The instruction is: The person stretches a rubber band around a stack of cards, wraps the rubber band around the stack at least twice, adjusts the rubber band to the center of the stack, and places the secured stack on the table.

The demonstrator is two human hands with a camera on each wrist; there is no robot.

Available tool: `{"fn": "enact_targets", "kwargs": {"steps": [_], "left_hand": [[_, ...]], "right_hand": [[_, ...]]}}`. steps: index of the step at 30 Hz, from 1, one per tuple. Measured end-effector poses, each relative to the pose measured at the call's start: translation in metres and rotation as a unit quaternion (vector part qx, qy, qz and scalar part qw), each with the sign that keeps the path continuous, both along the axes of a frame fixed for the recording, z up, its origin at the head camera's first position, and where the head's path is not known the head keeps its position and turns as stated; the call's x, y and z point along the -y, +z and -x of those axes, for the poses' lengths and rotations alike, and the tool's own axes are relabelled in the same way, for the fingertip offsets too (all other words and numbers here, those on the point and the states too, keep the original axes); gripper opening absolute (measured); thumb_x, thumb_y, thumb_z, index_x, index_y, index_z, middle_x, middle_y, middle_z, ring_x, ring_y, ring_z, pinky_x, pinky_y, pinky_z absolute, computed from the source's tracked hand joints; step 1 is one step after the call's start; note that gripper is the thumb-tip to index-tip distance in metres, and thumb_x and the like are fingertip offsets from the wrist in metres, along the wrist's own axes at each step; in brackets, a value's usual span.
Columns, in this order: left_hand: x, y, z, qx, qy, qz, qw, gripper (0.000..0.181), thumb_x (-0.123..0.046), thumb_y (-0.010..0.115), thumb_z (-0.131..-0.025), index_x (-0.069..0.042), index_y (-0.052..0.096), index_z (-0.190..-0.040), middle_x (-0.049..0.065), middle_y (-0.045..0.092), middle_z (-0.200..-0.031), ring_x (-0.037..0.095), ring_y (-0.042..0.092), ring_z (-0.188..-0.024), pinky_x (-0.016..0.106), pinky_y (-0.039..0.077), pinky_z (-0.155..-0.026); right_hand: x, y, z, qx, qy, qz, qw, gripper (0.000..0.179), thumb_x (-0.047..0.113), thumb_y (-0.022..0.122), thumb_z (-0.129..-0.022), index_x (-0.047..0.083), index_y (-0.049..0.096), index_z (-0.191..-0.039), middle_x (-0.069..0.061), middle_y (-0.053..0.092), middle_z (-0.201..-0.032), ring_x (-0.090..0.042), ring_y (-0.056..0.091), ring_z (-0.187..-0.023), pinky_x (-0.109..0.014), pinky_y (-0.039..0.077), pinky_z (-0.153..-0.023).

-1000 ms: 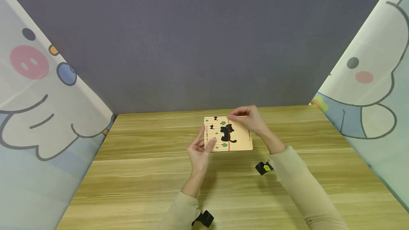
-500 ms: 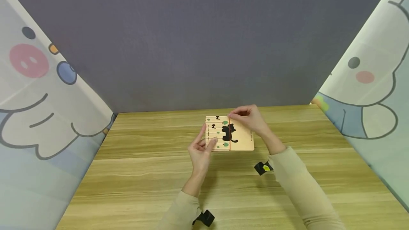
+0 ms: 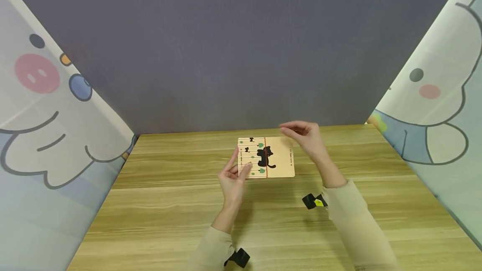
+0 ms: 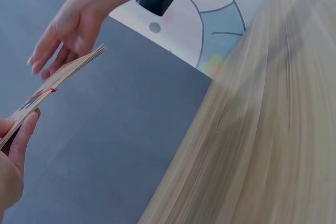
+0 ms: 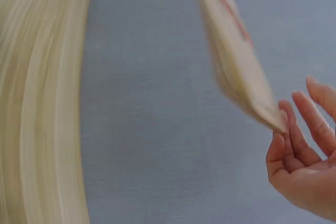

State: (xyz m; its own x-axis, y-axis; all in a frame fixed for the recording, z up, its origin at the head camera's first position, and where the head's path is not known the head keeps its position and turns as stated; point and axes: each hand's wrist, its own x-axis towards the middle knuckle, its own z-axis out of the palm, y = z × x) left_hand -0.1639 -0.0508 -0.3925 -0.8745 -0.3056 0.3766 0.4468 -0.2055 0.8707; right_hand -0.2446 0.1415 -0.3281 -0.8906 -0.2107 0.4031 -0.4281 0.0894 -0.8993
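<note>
My left hand (image 3: 233, 181) grips the left end of a small cream notebook (image 3: 282, 160), thumb on the cover and fingers behind. On the cover are a black cat, green leaf shapes and thin lines. A red band (image 3: 266, 170) runs across its middle; in the left wrist view the band (image 4: 43, 94) goes round the edge of the notebook (image 4: 73, 67), whose leaves fan slightly at the far end. My right hand (image 3: 306, 137) is by the notebook's upper right corner, holding nothing. Its fingers (image 5: 314, 121) are loosely bent in the right wrist view, beside the notebook's end.
A wood-grain table (image 3: 158, 212) lies below the hands. Behind it rises a dark grey panel (image 3: 241, 53), with cartoon-printed curtains (image 3: 34, 137) on both sides. Black wrist mounts (image 3: 239, 257) hang at both sleeves.
My right hand has let go of the red band at the notebook's top edge and moved right, away from it. The left hand still holds the notebook, shifted slightly left.
</note>
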Motion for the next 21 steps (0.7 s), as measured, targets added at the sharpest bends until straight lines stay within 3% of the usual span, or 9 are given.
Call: {"fn": "enact_targets", "kwargs": {"steps": [6, 13, 17, 21], "left_hand": [[0.005, 0.0, 0.001, 0.006, 0.009, -0.002, 0.9999, 0.052, 0.014, 0.061, -0.075, 0.005, 0.046, -0.124, 0.033, 0.058, -0.073, 0.0, 0.029, -0.034, 0.009, 0.025, -0.032], [0.01, 0.001, 0.003, 0.01, 0.014, -0.01, 0.9998, 0.054, 0.015, 0.061, -0.074, 0.006, 0.045, -0.124, 0.034, 0.058, -0.081, 0.0, 0.03, -0.034, 0.009, 0.027, -0.032], [0.012, -0.008, 0.009, 0.013, 0.013, -0.019, 0.9997, 0.055, 0.013, 0.062, -0.074, 0.002, 0.046, -0.125, 0.034, 0.058, -0.08, 0.001, 0.03, -0.034, 0.01, 0.026, -0.031], [0.014, -0.018, 0.015, 0.012, 0.015, -0.027, 0.9994, 0.055, 0.012, 0.064, -0.073, -0.002, 0.049, -0.124, 0.032, 0.059, -0.08, 0.002, 0.031, -0.033, 0.01, 0.026, -0.031]], "right_hand": [[-0.005, -0.008, -0.009, 0.022, -0.029, 0.036, 0.9987, 0.028, 0.014, 0.065, -0.081, -0.008, 0.062, -0.1, 0.0, 0.066, -0.09, -0.015, 0.06, -0.081, -0.021, 0.05, -0.073], [-0.004, -0.023, -0.024, 0.029, -0.073, 0.131, 0.9883, 0.028, 0.006, 0.065, -0.08, -0.01, 0.059, -0.103, -0.001, 0.067, -0.087, -0.014, 0.06, -0.075, -0.021, 0.051, -0.063], [0.0, -0.033, -0.031, 0.034, -0.093, 0.174, 0.9797, 0.031, -0.002, 0.063, -0.079, -0.014, 0.055, -0.107, -0.002, 0.066, -0.086, -0.014, 0.06, -0.073, -0.021, 0.05, -0.061], [0.004, -0.044, -0.037, 0.042, -0.093, 0.169, 0.9804, 0.03, -0.003, 0.062, -0.08, -0.007, 0.057, -0.109, -0.005, 0.066, -0.088, -0.014, 0.061, -0.075, -0.021, 0.051, -0.06]]}}
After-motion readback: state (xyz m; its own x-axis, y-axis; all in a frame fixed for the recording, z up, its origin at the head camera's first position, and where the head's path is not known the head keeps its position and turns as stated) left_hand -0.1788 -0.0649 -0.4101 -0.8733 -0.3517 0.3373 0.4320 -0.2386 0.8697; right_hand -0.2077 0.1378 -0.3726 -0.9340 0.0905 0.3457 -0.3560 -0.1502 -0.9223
